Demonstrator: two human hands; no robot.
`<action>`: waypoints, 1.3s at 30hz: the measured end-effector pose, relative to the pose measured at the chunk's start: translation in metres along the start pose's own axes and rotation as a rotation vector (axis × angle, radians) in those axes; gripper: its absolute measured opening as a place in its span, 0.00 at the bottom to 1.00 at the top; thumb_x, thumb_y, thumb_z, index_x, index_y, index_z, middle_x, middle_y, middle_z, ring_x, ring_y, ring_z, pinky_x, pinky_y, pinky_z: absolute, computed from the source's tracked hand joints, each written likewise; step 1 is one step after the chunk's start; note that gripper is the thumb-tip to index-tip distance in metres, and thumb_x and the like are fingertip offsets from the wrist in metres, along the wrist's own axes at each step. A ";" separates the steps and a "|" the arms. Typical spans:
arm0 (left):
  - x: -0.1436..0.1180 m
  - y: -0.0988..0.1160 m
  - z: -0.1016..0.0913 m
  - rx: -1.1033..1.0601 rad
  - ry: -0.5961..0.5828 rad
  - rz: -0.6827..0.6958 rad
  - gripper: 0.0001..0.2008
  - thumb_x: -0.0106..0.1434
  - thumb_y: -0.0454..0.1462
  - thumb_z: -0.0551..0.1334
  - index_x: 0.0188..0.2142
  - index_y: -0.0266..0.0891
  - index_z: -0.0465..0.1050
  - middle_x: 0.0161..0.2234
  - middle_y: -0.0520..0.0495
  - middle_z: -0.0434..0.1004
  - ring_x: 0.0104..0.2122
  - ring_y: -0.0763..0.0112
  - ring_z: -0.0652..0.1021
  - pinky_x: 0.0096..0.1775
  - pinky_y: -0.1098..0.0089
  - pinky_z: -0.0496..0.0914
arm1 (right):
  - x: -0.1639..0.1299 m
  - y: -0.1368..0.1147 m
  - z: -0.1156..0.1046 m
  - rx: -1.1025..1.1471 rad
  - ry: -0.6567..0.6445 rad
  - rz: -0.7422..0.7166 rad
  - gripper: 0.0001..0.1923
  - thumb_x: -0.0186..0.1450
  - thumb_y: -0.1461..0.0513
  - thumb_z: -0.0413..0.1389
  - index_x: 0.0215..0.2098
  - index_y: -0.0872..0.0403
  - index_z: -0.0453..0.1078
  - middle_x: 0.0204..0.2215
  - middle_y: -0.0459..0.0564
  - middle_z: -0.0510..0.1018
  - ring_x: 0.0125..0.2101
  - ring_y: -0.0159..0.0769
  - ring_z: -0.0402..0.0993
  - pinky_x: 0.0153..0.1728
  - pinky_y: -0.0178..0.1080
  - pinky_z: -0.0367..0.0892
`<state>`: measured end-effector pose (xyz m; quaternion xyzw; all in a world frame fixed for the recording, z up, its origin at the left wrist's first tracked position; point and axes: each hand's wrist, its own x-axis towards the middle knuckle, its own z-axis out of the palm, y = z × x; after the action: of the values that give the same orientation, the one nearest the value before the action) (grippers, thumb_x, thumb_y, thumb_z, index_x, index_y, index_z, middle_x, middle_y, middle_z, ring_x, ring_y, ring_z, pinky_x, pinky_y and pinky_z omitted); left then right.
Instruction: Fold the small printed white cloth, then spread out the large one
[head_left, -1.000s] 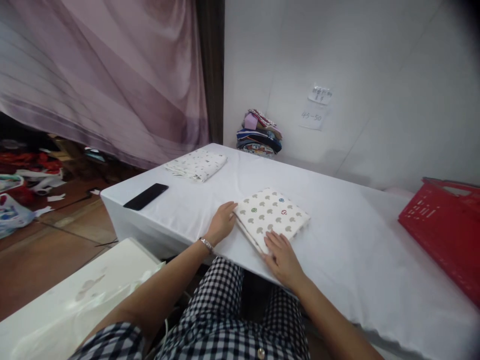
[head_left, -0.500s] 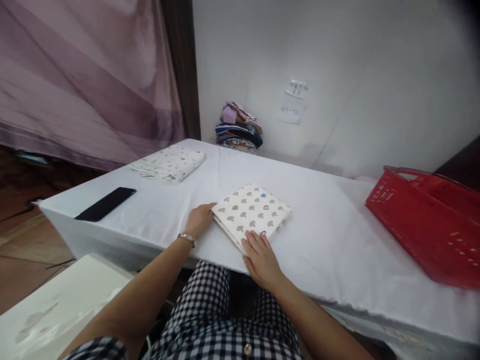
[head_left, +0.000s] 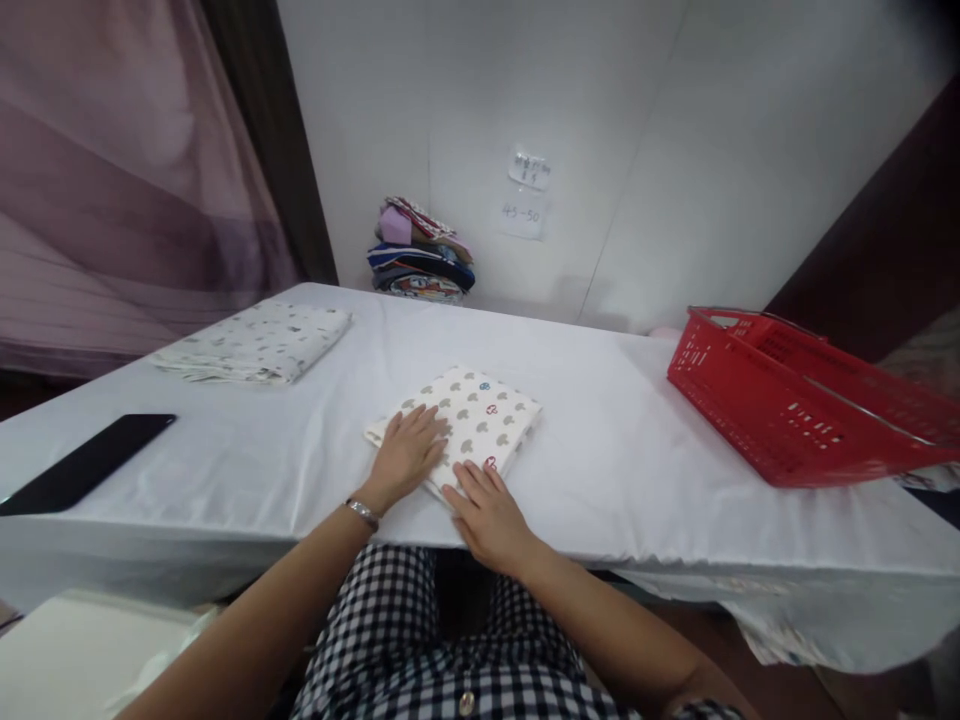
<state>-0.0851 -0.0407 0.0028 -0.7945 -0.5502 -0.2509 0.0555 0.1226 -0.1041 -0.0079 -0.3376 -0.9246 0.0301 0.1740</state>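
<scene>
Because both hands lie flat on the folded patterned cloth and neither grips it, the square is held only by downward pressure, so I judge that any sideways push could slide its layers out of line. The left hand rests open, palm down, on the cloth's near left part, fingers spread toward its middle; the right hand is also open, fingertips on the near corner and palm on the white tablecloth. The cloth sits near the front edge of the table, in the middle, just ahead of the person's checked lap. That closeness is the second risk: a pull toward the body could drag the near corner over the edge and let the fold drop open. The tablecloth itself looks loose and could wrinkle or shift under a firm stroke, carrying the cloth with it. Well apart to the left lie another folded printed cloth and a black phone near the table's edge; a red plastic basket stands to the right, and a stack of folded fabrics sits against the wall.
</scene>
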 end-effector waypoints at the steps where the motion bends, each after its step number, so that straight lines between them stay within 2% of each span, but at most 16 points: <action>1: 0.001 0.003 0.004 0.012 -0.021 0.002 0.20 0.66 0.42 0.49 0.53 0.41 0.69 0.58 0.43 0.67 0.60 0.56 0.63 0.59 0.48 0.54 | -0.002 -0.002 -0.001 0.011 -0.007 0.007 0.24 0.67 0.60 0.47 0.61 0.56 0.57 0.64 0.60 0.55 0.64 0.47 0.45 0.62 0.54 0.44; 6: -0.003 0.000 0.015 0.036 -0.017 -0.007 0.21 0.67 0.41 0.47 0.55 0.42 0.68 0.58 0.44 0.67 0.59 0.57 0.64 0.58 0.49 0.55 | 0.001 -0.010 -0.021 0.152 -0.045 0.019 0.25 0.68 0.55 0.48 0.61 0.54 0.56 0.64 0.55 0.55 0.64 0.42 0.46 0.63 0.51 0.46; 10: -0.004 -0.001 0.013 0.039 -0.053 -0.010 0.21 0.67 0.40 0.47 0.56 0.42 0.66 0.59 0.44 0.66 0.60 0.56 0.62 0.58 0.49 0.55 | 0.038 -0.002 -0.050 0.179 0.055 0.032 0.28 0.69 0.52 0.45 0.63 0.56 0.54 0.65 0.56 0.53 0.65 0.41 0.41 0.63 0.51 0.43; 12: -0.004 0.001 0.011 0.034 -0.066 -0.019 0.21 0.67 0.40 0.47 0.56 0.42 0.66 0.59 0.44 0.65 0.60 0.56 0.62 0.58 0.49 0.55 | 0.062 0.010 -0.057 0.151 0.089 0.081 0.29 0.69 0.51 0.45 0.63 0.56 0.53 0.65 0.57 0.52 0.66 0.42 0.39 0.63 0.52 0.41; 14: -0.004 0.002 0.011 0.033 -0.061 -0.035 0.21 0.67 0.40 0.47 0.56 0.43 0.66 0.59 0.44 0.65 0.60 0.56 0.62 0.59 0.49 0.54 | 0.081 0.024 -0.053 0.112 0.050 0.186 0.30 0.68 0.50 0.45 0.63 0.57 0.53 0.66 0.58 0.49 0.66 0.45 0.38 0.63 0.53 0.40; 17: -0.005 0.002 0.012 0.027 -0.044 -0.048 0.21 0.66 0.39 0.47 0.55 0.43 0.67 0.58 0.44 0.66 0.60 0.57 0.63 0.59 0.50 0.54 | 0.092 0.044 -0.034 0.071 -0.132 0.347 0.32 0.68 0.49 0.44 0.63 0.61 0.53 0.66 0.61 0.48 0.66 0.50 0.38 0.62 0.53 0.40; 21: -0.006 0.002 0.013 0.016 -0.041 -0.039 0.21 0.66 0.38 0.48 0.55 0.43 0.67 0.58 0.45 0.66 0.59 0.58 0.64 0.59 0.51 0.54 | 0.094 0.055 -0.017 0.067 -0.270 0.384 0.35 0.68 0.47 0.42 0.64 0.63 0.51 0.66 0.62 0.48 0.65 0.51 0.39 0.62 0.53 0.38; 24: -0.007 0.004 0.011 0.013 -0.050 -0.046 0.20 0.66 0.38 0.48 0.55 0.42 0.68 0.58 0.45 0.67 0.59 0.59 0.64 0.60 0.51 0.54 | 0.107 0.060 -0.019 0.068 -0.273 0.385 0.35 0.67 0.45 0.41 0.63 0.60 0.53 0.66 0.61 0.48 0.65 0.49 0.39 0.61 0.53 0.39; 27: -0.006 0.007 0.008 0.012 -0.067 -0.061 0.21 0.66 0.37 0.48 0.55 0.42 0.67 0.58 0.45 0.66 0.60 0.58 0.63 0.60 0.51 0.54 | 0.129 0.073 -0.023 0.036 -0.217 0.374 0.35 0.68 0.45 0.39 0.65 0.57 0.49 0.67 0.57 0.44 0.66 0.44 0.35 0.62 0.51 0.35; 30: -0.006 0.008 0.007 0.019 -0.076 -0.066 0.20 0.66 0.37 0.48 0.55 0.41 0.67 0.58 0.45 0.66 0.60 0.59 0.63 0.60 0.51 0.54 | 0.144 0.091 -0.017 0.014 -0.263 0.407 0.36 0.68 0.45 0.38 0.66 0.57 0.46 0.68 0.54 0.42 0.66 0.42 0.33 0.62 0.51 0.32; 33: -0.009 0.008 0.009 0.017 -0.069 -0.065 0.20 0.66 0.36 0.49 0.55 0.42 0.67 0.58 0.45 0.66 0.59 0.60 0.64 0.60 0.51 0.54 | 0.146 0.104 -0.007 0.012 -0.331 0.430 0.38 0.67 0.44 0.37 0.67 0.58 0.43 0.68 0.52 0.38 0.66 0.42 0.31 0.62 0.52 0.31; 39: -0.007 0.009 0.007 0.005 -0.064 -0.074 0.20 0.66 0.37 0.49 0.55 0.42 0.68 0.58 0.45 0.67 0.59 0.61 0.64 0.60 0.52 0.54 | 0.142 0.107 0.000 -0.006 -0.321 0.417 0.39 0.67 0.43 0.35 0.68 0.58 0.41 0.68 0.50 0.37 0.66 0.41 0.30 0.63 0.51 0.30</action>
<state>-0.0762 -0.0478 -0.0048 -0.7811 -0.5813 -0.2258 0.0304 0.0879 0.0685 0.0163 -0.5123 -0.8508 0.1159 0.0141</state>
